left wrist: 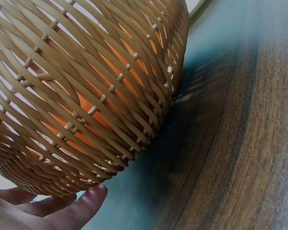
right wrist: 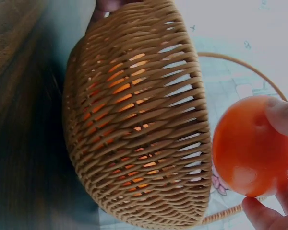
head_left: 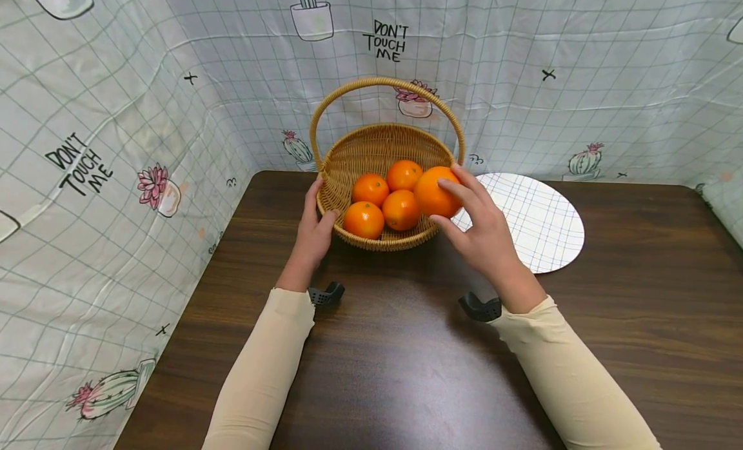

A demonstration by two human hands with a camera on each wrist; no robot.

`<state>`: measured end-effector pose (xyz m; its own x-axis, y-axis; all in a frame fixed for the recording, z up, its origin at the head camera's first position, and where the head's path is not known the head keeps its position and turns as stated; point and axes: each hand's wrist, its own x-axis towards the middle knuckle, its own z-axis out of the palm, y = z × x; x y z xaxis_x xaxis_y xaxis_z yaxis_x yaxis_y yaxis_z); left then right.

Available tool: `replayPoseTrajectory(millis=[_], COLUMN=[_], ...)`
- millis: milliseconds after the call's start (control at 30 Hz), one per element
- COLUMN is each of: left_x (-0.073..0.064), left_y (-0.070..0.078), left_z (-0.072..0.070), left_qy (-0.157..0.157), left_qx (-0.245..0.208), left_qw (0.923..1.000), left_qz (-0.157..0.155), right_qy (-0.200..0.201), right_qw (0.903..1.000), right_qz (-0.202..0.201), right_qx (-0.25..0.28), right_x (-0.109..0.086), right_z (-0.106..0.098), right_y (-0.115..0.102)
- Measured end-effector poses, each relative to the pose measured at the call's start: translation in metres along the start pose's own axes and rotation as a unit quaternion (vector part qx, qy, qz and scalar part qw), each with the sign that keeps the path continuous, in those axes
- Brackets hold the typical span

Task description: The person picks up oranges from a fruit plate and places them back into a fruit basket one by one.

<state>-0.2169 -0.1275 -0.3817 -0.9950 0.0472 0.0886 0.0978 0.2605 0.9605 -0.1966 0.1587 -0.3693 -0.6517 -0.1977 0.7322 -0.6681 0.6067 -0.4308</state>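
Observation:
A wicker basket [head_left: 383, 245] with a tall arched handle [head_left: 380, 82] stands towards the back of the table. Several oranges [head_left: 364, 220] lie inside it, their colour showing through the weave in both wrist views. At the basket's left side my left hand [head_left: 315, 234] grips the rim, thumb over the edge and fingers along the outer wall; in the left wrist view those fingers [left wrist: 81, 206] are under the weave. My right hand [head_left: 484, 227] holds another orange [head_left: 436, 192] between thumb and fingers, above the rim on the basket's right side.
A white oval mat [head_left: 536, 224] with a grid pattern lies to the right of the basket, partly behind my right hand. The dark wooden table [head_left: 395, 366] meets a printed cloth curtain [head_left: 511, 63] at the back and left.

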Motion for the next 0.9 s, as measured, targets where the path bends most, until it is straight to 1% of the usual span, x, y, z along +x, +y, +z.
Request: replayPoseTrajectory(millis=[167,300,467,567,600,800,900], left_x=[0.0,0.001,0.0,0.002,0.004,0.018,0.019], left_y=[0.0,0.0,0.002,0.0,-0.003,-0.034,-0.037], left_z=[0.0,0.001,0.001,0.001,0.0,0.002,0.003], left_qy=[0.0,-0.002,-0.003,-0.004,-0.003,0.014,0.017], left_qx=[0.0,-0.001,-0.001,-0.005,-0.006,0.0,0.002], left_qw=[1.0,1.0,1.0,1.0,1.0,0.9998,0.9997], left_qz=[0.002,0.0,0.001,0.002,0.002,0.015,0.018], right_qy=[-0.019,-0.033,-0.033,-0.03,-0.029,-0.032,-0.035], right_qw=[0.9998,0.9994,0.9994,0.9996,0.9996,0.9995,0.9994], right_qz=[0.011,0.01,0.005,0.001,-0.001,-0.003,0.0], right_qx=[-0.004,-0.003,0.001,0.001,0.002,0.004,0.006], right_x=[-0.001,-0.001,-0.001,0.0,0.0,0.0,-0.001], right_z=[0.004,0.004,0.003,0.002,0.002,0.002,0.001], right_y=[0.0,-0.001,0.0,0.001,0.001,0.001,0.002])
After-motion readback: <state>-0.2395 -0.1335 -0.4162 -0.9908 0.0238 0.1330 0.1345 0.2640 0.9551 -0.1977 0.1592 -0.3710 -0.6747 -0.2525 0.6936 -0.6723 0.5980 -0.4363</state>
